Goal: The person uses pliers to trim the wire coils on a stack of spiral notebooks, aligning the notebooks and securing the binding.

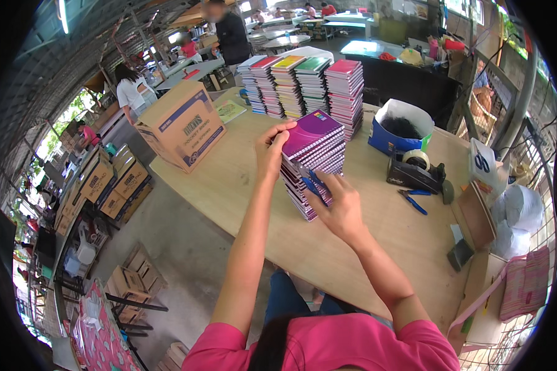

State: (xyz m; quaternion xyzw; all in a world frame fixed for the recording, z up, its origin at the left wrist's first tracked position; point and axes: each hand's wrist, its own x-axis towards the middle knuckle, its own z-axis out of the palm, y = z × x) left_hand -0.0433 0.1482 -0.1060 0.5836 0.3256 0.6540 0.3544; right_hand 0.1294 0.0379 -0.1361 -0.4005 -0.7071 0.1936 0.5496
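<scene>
A tall stack of purple spiral notebooks (317, 131) stands at the front of the table, its wire spines turned toward me. My left hand (272, 148) grips the upper left corner of the stack, fingers bent over the top notebook's edge. In my right hand (340, 207) is a pair of blue-handled pliers (313, 180), its jaws against the spiral spines on the stack's near side. The exact spot where the jaws touch is too small to make out. A second pair of blue-handled pliers (416, 200) lies on the table to the right.
Several notebook stacks (284, 83) in different colours line the table's far side. A cardboard box (182, 127) stands at left. To the right are a cut-open blue-and-white container (402, 127) with dark contents and a tape dispenser (414, 170). Other people are in the background.
</scene>
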